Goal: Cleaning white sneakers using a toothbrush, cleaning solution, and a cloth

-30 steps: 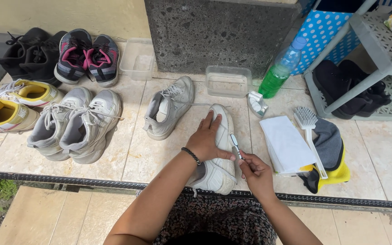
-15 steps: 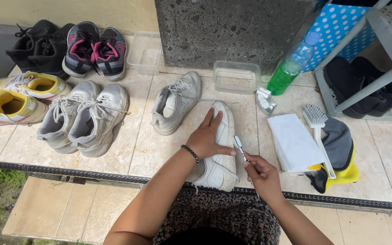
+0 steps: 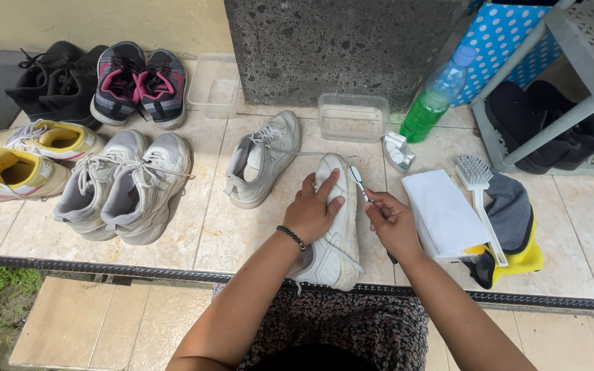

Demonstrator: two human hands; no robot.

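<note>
**Q:** At far left of your tiled step, what stands where?

**A:** You have a yellow-lined pair of sneakers (image 3: 22, 154) at the left edge. Behind it sit a black pair (image 3: 53, 79) and a grey-and-pink pair (image 3: 139, 82) against the wall. A pale grey pair (image 3: 125, 185) stands side by side nearer you. A clear tub (image 3: 216, 86) sits beside the pink pair.

**Q:** Where is the shoe you are working on?

**A:** The white sneaker (image 3: 335, 233) lies centred in front of you, toe pointing away, heel at the step's edge. Its grey mate (image 3: 262, 161) stands just to its left, apart from it.

**Q:** State of your hands?

**A:** Your left hand (image 3: 313, 209) lies flat on the upper of the white sneaker, fingers spread and pressing, not curled round anything. Your right hand (image 3: 393, 223) is closed round the handle of a small toothbrush (image 3: 359, 182); the bristle end sits against the sneaker's right side near the toe.

**Q:** What lies to the right?

**A:** A second clear tub (image 3: 353, 117) stands by the stone pillar, a green bottle (image 3: 434, 103) next to it. A white cloth (image 3: 445, 213) lies just beside your right hand. A scrub brush (image 3: 479, 182) rests across a grey-and-yellow bundle (image 3: 517, 237).
</note>
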